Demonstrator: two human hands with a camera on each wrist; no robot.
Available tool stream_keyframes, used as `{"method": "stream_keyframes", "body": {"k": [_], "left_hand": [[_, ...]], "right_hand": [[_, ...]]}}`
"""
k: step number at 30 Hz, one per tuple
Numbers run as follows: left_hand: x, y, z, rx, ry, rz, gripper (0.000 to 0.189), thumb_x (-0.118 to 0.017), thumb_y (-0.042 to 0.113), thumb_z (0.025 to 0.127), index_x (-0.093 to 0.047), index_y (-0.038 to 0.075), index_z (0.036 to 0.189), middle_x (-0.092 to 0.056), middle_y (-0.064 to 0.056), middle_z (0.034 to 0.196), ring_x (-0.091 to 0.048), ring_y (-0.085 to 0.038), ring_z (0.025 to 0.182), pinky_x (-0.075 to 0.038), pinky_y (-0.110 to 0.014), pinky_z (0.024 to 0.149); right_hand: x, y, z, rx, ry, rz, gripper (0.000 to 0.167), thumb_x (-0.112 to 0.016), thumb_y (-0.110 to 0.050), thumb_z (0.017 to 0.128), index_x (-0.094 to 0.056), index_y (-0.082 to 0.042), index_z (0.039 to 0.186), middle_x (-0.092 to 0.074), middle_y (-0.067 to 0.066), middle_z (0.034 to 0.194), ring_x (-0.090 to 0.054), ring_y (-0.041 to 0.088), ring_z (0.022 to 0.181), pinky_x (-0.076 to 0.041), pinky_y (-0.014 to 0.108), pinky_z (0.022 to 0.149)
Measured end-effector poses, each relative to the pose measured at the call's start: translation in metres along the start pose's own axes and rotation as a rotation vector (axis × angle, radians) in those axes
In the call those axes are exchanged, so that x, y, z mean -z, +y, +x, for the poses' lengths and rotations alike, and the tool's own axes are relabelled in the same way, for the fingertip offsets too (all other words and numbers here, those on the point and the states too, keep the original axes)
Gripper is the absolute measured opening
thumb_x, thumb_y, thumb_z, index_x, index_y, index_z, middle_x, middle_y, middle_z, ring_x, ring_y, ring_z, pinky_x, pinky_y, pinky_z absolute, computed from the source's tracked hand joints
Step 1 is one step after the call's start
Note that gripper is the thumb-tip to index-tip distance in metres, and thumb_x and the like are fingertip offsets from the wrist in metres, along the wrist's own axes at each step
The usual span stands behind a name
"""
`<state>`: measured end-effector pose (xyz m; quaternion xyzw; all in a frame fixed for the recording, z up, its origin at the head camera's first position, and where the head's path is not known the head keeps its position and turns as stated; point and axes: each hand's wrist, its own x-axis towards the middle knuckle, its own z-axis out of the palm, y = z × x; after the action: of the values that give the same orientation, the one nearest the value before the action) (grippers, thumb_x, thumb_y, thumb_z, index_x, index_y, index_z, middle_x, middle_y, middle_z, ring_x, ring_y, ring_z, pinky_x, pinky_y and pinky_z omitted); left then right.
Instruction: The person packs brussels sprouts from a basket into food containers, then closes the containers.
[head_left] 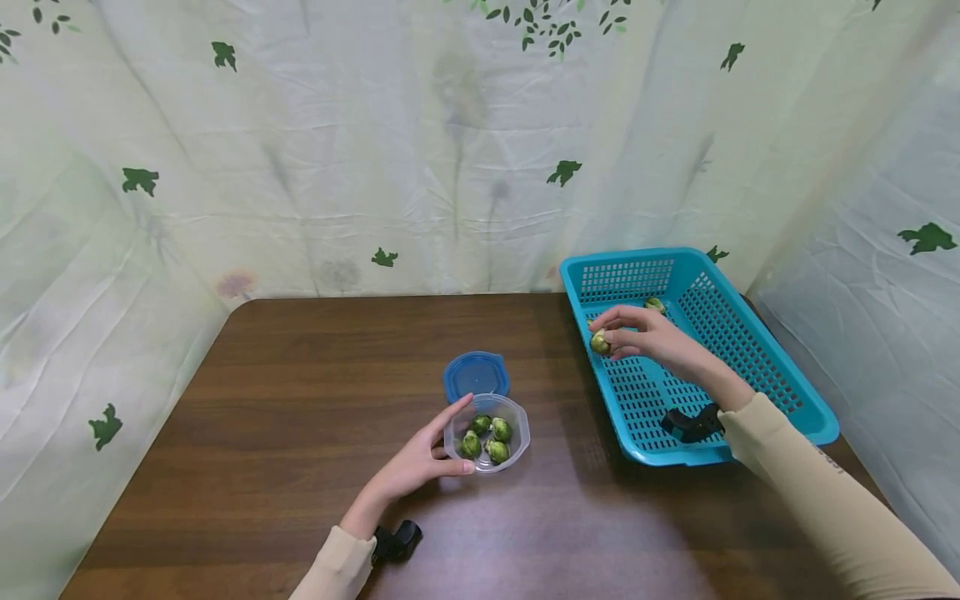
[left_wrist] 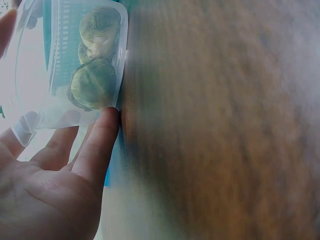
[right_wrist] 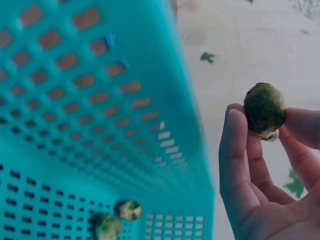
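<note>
1. Right hand (head_left: pixel 639 332): thumb and fingertips clamped on one Brussels sprout (right_wrist: pixel 265 107), held over the blue basket (head_left: pixel 637 457), near its left rim.
2. Left hand (head_left: pixel 420 457): thumb and fingers spread, gripping the clear container (head_left: pixel 522 429) between them.
3. Container holds four sprouts (head_left: pixel 501 429).
4. Blue lid (head_left: pixel 474 375) on brown table (head_left: pixel 337 358), just beyond container.
5. Two loose sprouts (right_wrist: pixel 107 227) in basket, toward far end.

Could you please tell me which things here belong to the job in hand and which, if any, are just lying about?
Belongs to the job:
clear container, held by the left hand
sprout pinched by the right hand
sprouts in the blue basket
blue lid, probably the container's

Merely surroundings:
leaf-print sheet
brown table
</note>
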<state>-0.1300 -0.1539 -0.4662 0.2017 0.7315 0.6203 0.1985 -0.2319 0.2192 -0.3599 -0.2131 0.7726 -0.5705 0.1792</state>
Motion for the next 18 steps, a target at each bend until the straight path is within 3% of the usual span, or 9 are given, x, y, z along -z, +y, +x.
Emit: {"method": "stream_keyframes", "body": {"k": [5, 10, 18], "left_hand": [[0.0, 0.0, 0.0, -0.005, -0.001, -0.001, 0.085, -0.071, 0.014, 0.087, -0.02, 0.023, 0.154, -0.019, -0.015, 0.155, -0.034, -0.037, 0.133, -0.042, -0.044, 0.098], [0.0, 0.0, 0.0, -0.008, 0.0, 0.005, 0.085, -0.072, 0.014, 0.087, -0.02, 0.023, 0.154, -0.019, -0.016, 0.155, -0.034, -0.037, 0.133, -0.042, -0.043, 0.099], [0.0, 0.0, 0.0, -0.013, 0.0, 0.003, 0.085, -0.071, 0.013, 0.087, -0.02, 0.022, 0.154, -0.019, -0.016, 0.155, -0.034, -0.037, 0.133, -0.041, -0.044, 0.099]], "right_hand": [[-0.012, -0.006, 0.0, 0.016, -0.034, 0.017, 0.032, -0.055, -0.014, 0.098, -0.053, 0.01, 0.119, -0.055, 0.02, 0.111, -0.061, 0.039, 0.087, -0.052, 0.048, 0.082], [-0.025, -0.011, 0.0, 0.007, -0.059, 0.027, 0.024, -0.056, -0.014, 0.098, -0.06, 0.003, 0.115, -0.058, 0.019, 0.11, -0.058, 0.044, 0.09, -0.052, 0.046, 0.082], [-0.043, -0.015, 0.002, 0.005, -0.104, -0.019, 0.02, -0.054, -0.012, 0.098, -0.061, 0.0, 0.113, -0.056, 0.017, 0.11, -0.059, 0.035, 0.09, -0.051, 0.05, 0.082]]}}
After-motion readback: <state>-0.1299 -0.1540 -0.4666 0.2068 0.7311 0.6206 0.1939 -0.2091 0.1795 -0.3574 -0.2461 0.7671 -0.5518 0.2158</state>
